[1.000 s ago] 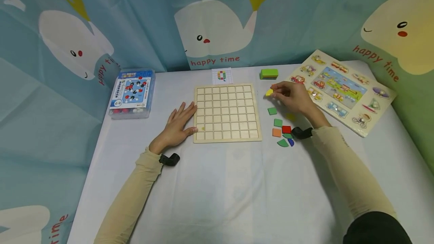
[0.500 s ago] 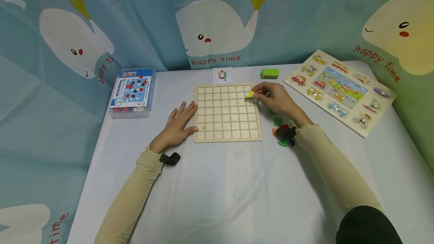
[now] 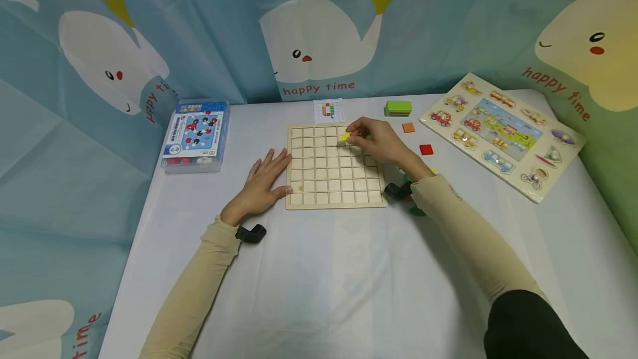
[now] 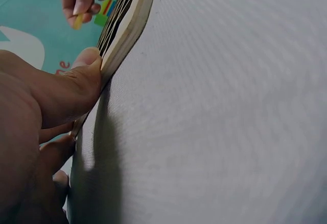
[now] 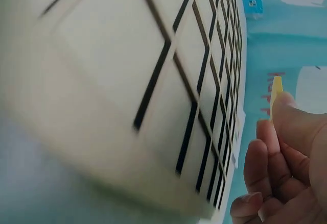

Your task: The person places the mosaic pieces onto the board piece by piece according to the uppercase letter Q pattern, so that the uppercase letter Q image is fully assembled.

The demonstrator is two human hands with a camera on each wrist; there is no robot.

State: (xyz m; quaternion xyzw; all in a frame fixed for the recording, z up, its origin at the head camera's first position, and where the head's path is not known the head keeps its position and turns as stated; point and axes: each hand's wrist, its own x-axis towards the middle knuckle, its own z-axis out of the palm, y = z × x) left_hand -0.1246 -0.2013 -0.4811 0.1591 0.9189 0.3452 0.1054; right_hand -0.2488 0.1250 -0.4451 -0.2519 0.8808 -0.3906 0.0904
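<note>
My right hand (image 3: 376, 140) pinches a small yellow tile (image 3: 344, 138) between thumb and fingers, over the upper middle of a wooden grid board (image 3: 336, 206). In the right wrist view the yellow tile (image 5: 276, 91) stands up from the fingertips, beyond the board's grid lines. My left hand (image 3: 261, 184) lies with fingers spread along the board's left side. The left wrist view has its thumb (image 4: 87, 63) against the board's edge. A small card (image 3: 338, 118) printed with a coloured square pattern lies just behind the board.
Right of the board lie an orange tile (image 3: 408, 127), a red tile (image 3: 426, 149) and green pieces (image 3: 417, 211), partly under the right wrist. A green-topped stack (image 3: 398, 107) stands behind them. A picture puzzle (image 3: 498, 132) lies far right, a plastic box (image 3: 195, 137) at left.
My right hand has carried the yellow tile leftward, from beside the board to over its upper middle. An orange and a red tile are uncovered behind it. The left hand stays put.
</note>
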